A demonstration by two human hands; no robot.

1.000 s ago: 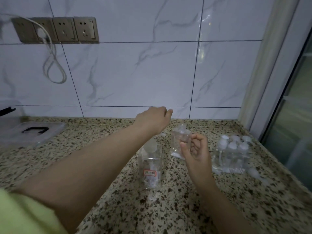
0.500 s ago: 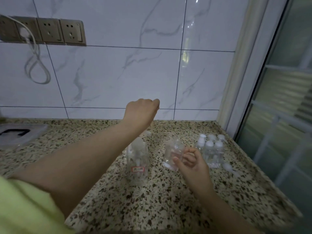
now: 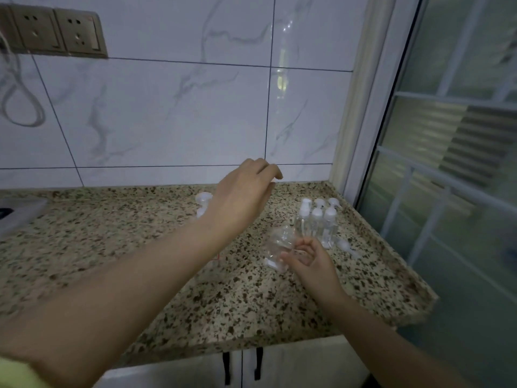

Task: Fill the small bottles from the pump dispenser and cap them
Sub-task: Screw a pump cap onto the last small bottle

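My right hand [image 3: 309, 259] holds a small clear bottle [image 3: 277, 246] just above the speckled counter [image 3: 173, 301], thumb on its near side and fingers curled behind it. My left hand [image 3: 246, 197] hovers higher and to the left, fingers loosely curled, and I see nothing in it. My left forearm hides most of the pump dispenser; only its white pump head [image 3: 202, 204] and a bit of red label [image 3: 217, 259] show. Several small capped bottles [image 3: 319, 222] stand in a cluster to the right of my right hand.
Loose white caps [image 3: 343, 243] lie right of the cluster, near the counter's right edge [image 3: 397, 273]. A tiled wall with sockets [image 3: 56, 32] runs behind, a window [image 3: 453, 191] stands to the right, and cabinet doors [image 3: 246, 368] sit under the front edge.
The view has swung right and down. My left hand has moved right and its fist has loosened, and the forearm now covers the dispenser. My right hand keeps hold of the small bottle.
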